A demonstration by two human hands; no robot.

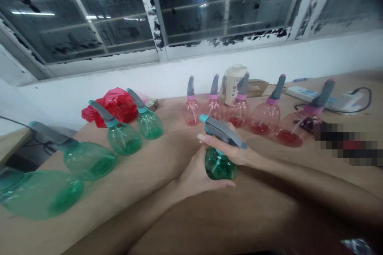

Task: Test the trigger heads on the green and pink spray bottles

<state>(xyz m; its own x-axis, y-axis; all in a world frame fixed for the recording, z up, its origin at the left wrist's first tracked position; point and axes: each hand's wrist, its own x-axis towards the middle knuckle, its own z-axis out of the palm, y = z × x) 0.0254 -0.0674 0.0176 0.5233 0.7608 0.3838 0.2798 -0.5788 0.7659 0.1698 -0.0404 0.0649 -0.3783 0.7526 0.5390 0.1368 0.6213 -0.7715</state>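
Over the middle of the table I hold a green spray bottle (220, 165) with a grey trigger head and a teal nozzle. My left hand (199, 175) is wrapped around the bottle's body from the left and below. Around the spray head and neck my right hand (229, 149) is closed, fingers by the trigger. Several more green spray bottles (124, 137) stand in a row to the left. Behind and to the right is a row of pink spray bottles (265, 117) with grey heads, each with some reddish content at the bottom.
A crumpled red plastic bag (115, 105) lies at the back left. Along the wall are a paper cup (235, 83), a cardboard piece (254, 87) and a white power strip (311, 95) with a cable. Windows rise behind the brown table (191, 227).
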